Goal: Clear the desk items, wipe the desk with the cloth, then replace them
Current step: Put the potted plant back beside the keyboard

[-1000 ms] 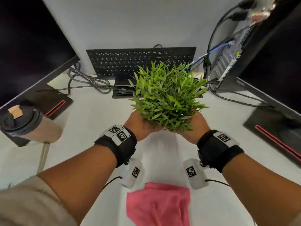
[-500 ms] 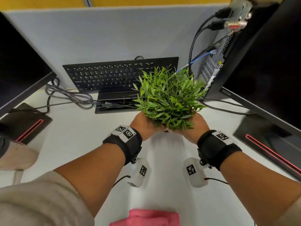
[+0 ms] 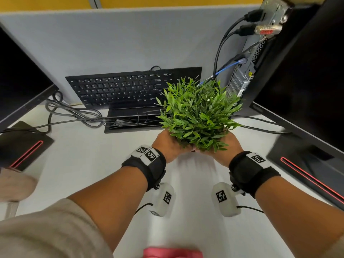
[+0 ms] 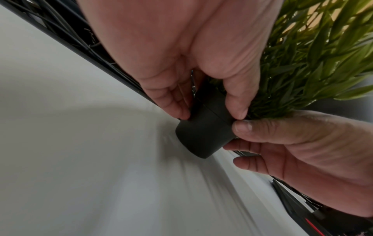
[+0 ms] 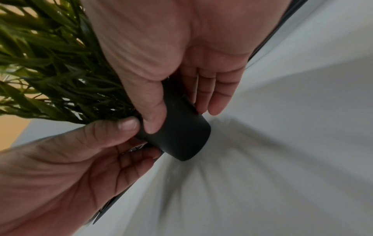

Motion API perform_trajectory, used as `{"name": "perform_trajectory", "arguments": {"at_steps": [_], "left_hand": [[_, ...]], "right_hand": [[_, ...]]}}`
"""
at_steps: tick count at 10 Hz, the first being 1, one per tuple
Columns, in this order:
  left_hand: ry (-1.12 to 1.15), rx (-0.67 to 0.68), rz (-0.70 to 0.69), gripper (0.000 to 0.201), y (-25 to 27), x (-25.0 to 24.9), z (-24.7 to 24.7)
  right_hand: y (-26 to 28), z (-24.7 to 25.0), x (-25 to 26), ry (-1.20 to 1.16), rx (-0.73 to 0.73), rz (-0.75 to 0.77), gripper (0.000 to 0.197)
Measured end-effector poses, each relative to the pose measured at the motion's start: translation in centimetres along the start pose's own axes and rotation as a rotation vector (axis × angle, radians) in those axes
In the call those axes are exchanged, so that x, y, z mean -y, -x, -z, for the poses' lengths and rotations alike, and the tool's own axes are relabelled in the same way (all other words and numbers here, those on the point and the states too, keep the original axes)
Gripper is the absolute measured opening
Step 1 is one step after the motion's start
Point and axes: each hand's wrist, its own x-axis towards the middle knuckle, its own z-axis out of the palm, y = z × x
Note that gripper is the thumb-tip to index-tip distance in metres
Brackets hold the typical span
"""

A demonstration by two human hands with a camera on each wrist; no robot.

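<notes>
Plant in its black pot held between both hands above the desk, left hand and right hand each curled round the pot.

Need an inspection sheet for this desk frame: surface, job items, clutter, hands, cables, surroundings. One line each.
Surface: white desk, bare in the middle.
Job's things: potted plant held above the desk, its black pot off the surface; pink cloth at the near edge; keyboard propped against the rear partition.
Clutter: tan object at far left, cut off.
Hands: left hand and right hand both grip the pot.
Cables: grey bundle behind left; black leads and a blue cable into the computer tower.
Surroundings: monitors on both sides, grey partition.
</notes>
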Motion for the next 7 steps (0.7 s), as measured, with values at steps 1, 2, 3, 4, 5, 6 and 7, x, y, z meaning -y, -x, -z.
{"name": "perform_trajectory", "arguments": {"at_steps": [1, 2, 3, 4, 5, 6, 7], "left_hand": [[0.012, -0.007, 0.003, 0.06, -0.1, 0.0, -0.1], [0.043, 0.028, 0.004, 0.054, 0.2, -0.4, -0.1], [0.106, 0.059, 0.021, 0.052, 0.4, 0.1, 0.1], [0.039, 0.019, 0.071, 0.063, 1.4, 1.4, 1.1], [0.063, 0.016, 0.098, 0.075, 3.4, 3.3, 3.0], [-0.006, -0.014, 0.111, 0.057, 5.5, 5.2, 5.2], [-0.096, -0.094, 0.093, 0.03, 8.0, 6.8, 8.1]], "right_hand": [[0.1, 0.3, 0.1, -0.036, -0.003, -0.009, 0.042], [0.4, 0.3, 0.8, -0.08, -0.02, 0.009, 0.042], [0.8, -0.1, 0.2, -0.042, -0.03, -0.023, 0.044], [2.1, -0.8, -0.1, 0.019, -0.097, -0.146, 0.051], [4.2, -2.5, 0.8, 0.076, -0.032, -0.251, 0.029], [5.7, -5.1, 3.4, 0.085, 0.05, -0.19, 0.008], [5.9, -8.6, 7.1, 0.063, 0.157, -0.048, 0.009]]}}
